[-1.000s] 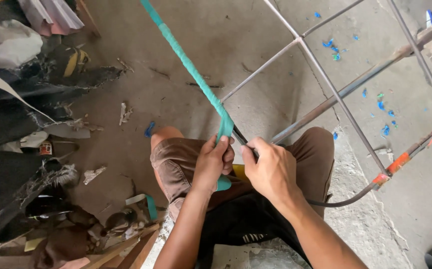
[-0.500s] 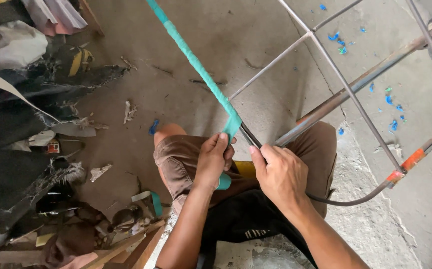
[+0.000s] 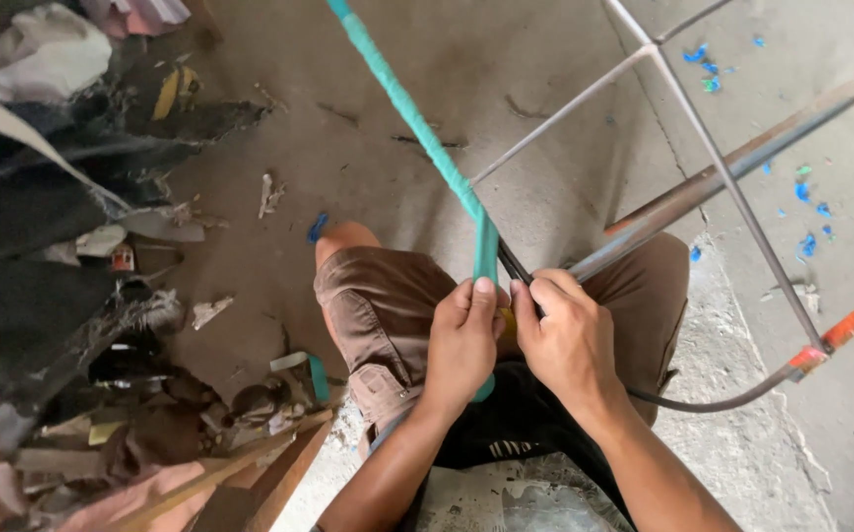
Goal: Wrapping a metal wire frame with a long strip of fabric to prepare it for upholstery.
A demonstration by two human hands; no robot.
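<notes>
From the head camera I see both my hands working at one spot over my lap, where the teal tape (image 3: 417, 118) wound along a rod ends. My left hand (image 3: 461, 340) is closed around the lower stretch of the teal strip, thumb tip pressed on it just under the last wrap, and the loose end shows again below my palm. My right hand (image 3: 570, 340) sits touching the left, its fingers pinched on the thin black cord (image 3: 703, 404) that slips under them and loops away to the right toward the orange-marked rod (image 3: 846, 325). Compared with a second ago, the hands have drawn closer together until thumb and fingers meet, and the wrapped rod stands a little steeper in view; the tape's edge has hardly moved along the rod. I judge that the wrapping is paused at a tight pinch rather than advancing. The metal frame (image 3: 703, 182) of bare rods crosses above my brown shorts (image 3: 378, 305), running to the top right corner of the view. The concrete floor (image 3: 348, 118) carries scraps of blue tape (image 3: 806, 192) to the right and a heap of dark rubbish (image 3: 63, 296) along its left edge.
</notes>
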